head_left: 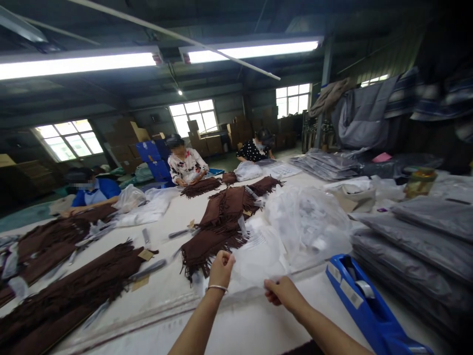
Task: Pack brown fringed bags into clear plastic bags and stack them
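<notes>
Head view: left hand (221,270) and right hand (284,293), grips pinched on one clear plastic bag (254,264).

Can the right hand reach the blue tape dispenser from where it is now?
Probably yes. The right hand is close to the blue tape dispenser, and only bare white table surface seems to lie between them. It is pinching a clear plastic bag, though, so it would likely need to let go first.

Bright, cold light falls from long white fluorescent ceiling tubes (77,64), and daylight from white-framed paned windows (192,117) is overexposed to glare. The far right corner is sunk in deep shadow, and dark steel ceiling beams (92,96) are bowed by wide-angle distortion toward the edges.
</notes>
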`<action>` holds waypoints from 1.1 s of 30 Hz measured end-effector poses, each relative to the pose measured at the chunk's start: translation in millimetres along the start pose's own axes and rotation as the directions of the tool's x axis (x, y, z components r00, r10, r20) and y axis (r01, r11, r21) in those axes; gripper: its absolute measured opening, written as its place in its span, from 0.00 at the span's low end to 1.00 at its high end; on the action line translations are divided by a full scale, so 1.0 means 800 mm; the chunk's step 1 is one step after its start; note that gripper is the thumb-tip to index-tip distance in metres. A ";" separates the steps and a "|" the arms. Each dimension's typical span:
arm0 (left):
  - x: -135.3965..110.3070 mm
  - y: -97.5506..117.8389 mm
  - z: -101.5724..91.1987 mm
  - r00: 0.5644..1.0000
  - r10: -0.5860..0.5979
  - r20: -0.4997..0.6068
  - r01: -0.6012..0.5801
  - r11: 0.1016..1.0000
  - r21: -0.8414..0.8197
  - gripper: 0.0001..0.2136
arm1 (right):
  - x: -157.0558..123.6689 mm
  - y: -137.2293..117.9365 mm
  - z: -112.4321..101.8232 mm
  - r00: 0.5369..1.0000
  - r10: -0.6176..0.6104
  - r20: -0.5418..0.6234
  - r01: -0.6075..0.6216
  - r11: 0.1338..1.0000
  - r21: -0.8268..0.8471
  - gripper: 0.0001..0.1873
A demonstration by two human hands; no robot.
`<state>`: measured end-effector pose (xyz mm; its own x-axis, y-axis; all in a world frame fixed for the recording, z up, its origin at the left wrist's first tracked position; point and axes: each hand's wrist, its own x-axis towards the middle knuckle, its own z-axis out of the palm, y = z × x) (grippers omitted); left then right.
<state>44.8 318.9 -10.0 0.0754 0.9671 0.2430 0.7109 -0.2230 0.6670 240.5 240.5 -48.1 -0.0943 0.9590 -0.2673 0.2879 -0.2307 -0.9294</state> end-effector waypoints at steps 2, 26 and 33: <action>-0.010 0.018 0.003 0.999 0.033 0.023 -0.034 0.999 0.013 0.04 | -0.031 -0.017 -0.005 0.992 -0.004 0.128 0.009 0.999 -0.037 0.17; -0.164 -0.025 -0.072 0.991 -0.131 0.031 0.086 0.792 0.605 0.12 | -0.112 0.060 -0.112 0.791 -0.469 -0.392 0.099 0.731 -0.675 0.20; -0.146 -0.023 -0.035 0.976 -0.216 0.020 0.184 0.871 0.455 0.16 | -0.126 0.040 -0.086 0.730 -0.539 -0.420 0.300 0.805 -0.511 0.20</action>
<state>3.3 206.7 -30.9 -0.0663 0.9946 0.0793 0.9514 0.0391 0.3054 324.7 147.4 -33.3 0.1765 0.8936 0.4128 0.6909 0.1862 -0.6985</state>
